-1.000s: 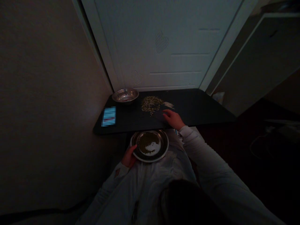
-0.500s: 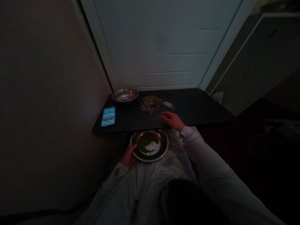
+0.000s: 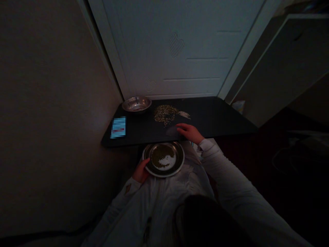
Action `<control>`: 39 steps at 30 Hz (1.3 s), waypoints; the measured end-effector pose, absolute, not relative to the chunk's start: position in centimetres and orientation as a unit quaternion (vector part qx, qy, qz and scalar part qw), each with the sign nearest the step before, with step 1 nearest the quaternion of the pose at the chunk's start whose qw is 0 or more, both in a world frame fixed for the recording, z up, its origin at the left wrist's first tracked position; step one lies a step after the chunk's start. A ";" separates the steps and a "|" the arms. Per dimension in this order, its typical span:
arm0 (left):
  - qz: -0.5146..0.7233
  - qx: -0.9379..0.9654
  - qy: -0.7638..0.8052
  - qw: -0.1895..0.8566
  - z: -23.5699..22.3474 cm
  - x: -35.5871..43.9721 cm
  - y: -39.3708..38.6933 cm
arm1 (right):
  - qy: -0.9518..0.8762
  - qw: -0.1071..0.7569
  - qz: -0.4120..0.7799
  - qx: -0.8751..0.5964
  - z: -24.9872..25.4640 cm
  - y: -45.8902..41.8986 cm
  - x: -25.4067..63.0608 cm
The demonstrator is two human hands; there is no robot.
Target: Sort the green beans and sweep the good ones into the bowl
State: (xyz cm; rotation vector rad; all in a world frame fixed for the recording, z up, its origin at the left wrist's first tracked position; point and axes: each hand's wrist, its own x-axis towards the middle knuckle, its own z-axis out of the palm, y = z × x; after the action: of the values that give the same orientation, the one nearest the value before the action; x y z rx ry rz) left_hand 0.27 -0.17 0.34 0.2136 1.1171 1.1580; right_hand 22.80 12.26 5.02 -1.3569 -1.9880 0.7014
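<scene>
My left hand [image 3: 141,171] grips the left rim of a shiny metal bowl [image 3: 180,164] on my lap, thumb over the edge. Small green beans [image 3: 158,156], like mung beans, cover part of its pale bottom. Over the table's front edge, my right hand [image 3: 190,132] has its fingers bent together on a thin, greyish, see-through flat piece [image 3: 172,131]; dim light hides its exact kind. Just beyond lies a mixed pile of green and pale grains [image 3: 164,114], with a small patch of whitish grains [image 3: 184,115] at its right.
A second metal bowl [image 3: 137,104] stands at the back left of the dark table [image 3: 218,116]. In front of it lies a phone-like lit screen [image 3: 118,127], blurred out. A white door [image 3: 174,68] rises behind the table, and a wall [image 3: 64,120] is close on the left.
My right hand and the flat piece have shifted very slightly toward me. My left hand, the bowl and the grain pile look the same.
</scene>
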 end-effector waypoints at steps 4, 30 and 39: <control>0.522 0.098 0.502 0.683 0.5 0.3 -0.2 | -0.756 0.317 0.267 -0.507 4.9 12.2 22.9; 0.527 0.097 0.481 0.694 -0.4 0.5 -0.4 | -0.633 0.502 0.318 -0.496 4.4 15.4 22.0; 0.520 0.104 0.484 0.696 -0.1 0.6 -0.5 | -0.668 0.455 0.245 -0.535 4.9 14.4 22.1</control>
State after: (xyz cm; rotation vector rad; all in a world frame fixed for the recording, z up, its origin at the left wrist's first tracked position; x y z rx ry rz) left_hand 0.61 -0.54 -0.09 0.2315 1.0799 1.1592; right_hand 22.06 14.43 4.94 -1.3200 -1.6483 0.6048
